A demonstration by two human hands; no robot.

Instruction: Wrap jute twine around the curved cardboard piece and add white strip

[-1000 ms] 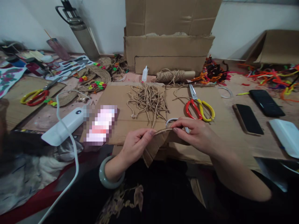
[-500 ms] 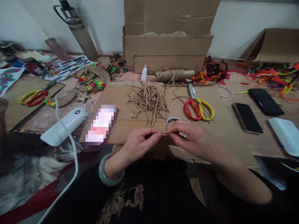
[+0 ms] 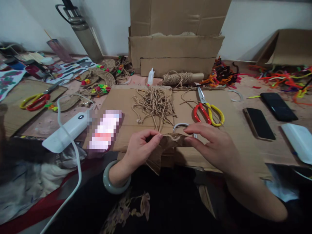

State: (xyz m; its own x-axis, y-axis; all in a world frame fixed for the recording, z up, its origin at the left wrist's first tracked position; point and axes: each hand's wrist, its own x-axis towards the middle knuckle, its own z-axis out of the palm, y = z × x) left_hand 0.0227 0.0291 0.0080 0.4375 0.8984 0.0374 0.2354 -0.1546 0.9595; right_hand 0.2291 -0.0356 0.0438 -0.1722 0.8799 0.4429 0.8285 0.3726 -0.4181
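Note:
A bent piece of brown cardboard (image 3: 168, 143) spans the space between my hands, with a light, frayed-looking strip along its upper edge. My left hand (image 3: 141, 148) pinches its left end between thumb and forefinger, and one corner hangs below. At the other end, my right hand (image 3: 212, 143) has its thumb and fingers around the edge. Just behind the right fingers lies a white ring (image 3: 175, 126), partly covered. Beyond my hands a tangled heap of cut jute twine (image 3: 157, 105) rests on a cardboard sheet (image 3: 122, 100). Scissors with red and yellow handles (image 3: 204, 109) lie right of the heap.
A lit phone (image 3: 105, 131) and a white power bank (image 3: 65, 131) with a cable lie left. Two dark phones (image 3: 258, 123) are on the right. A twine roll (image 3: 179, 78), glue bottle (image 3: 150, 77) and colourful pipe cleaners (image 3: 285, 78) lie toward the back.
The piece in my hands has tilted, so its broad face now shows where only a thin edge did. My right hand has shifted slightly right and its fingers have spread.

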